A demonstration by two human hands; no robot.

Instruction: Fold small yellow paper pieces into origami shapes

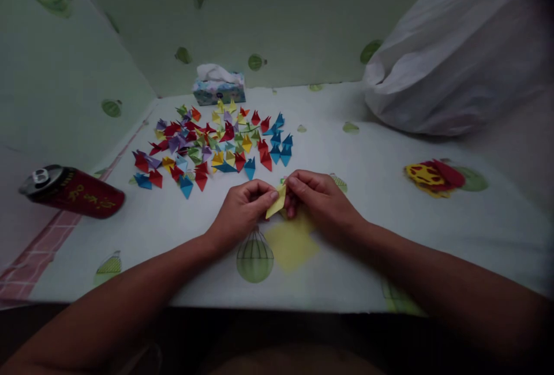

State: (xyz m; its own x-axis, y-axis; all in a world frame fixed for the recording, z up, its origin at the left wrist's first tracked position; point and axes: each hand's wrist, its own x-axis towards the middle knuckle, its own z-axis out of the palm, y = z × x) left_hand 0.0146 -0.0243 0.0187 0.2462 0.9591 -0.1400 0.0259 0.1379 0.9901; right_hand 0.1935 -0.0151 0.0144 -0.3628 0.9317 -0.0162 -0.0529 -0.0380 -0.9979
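A small piece of folded yellow paper is held up between my two hands, above the table. My left hand pinches its left side between thumb and fingers. On the other side, my right hand grips the upper right end, and its fingers cover part of the paper. Flat on the table just below the hands lies a yellow paper sheet, looking blurred. Beyond my hands spreads a group of small folded paper cranes in red, blue, yellow, green and purple.
A tissue box stands at the back by the wall. The red can is at the left, and a white plastic bag bulges at the back right. Red and yellow paper pieces lie on the right of the patterned tabletop.
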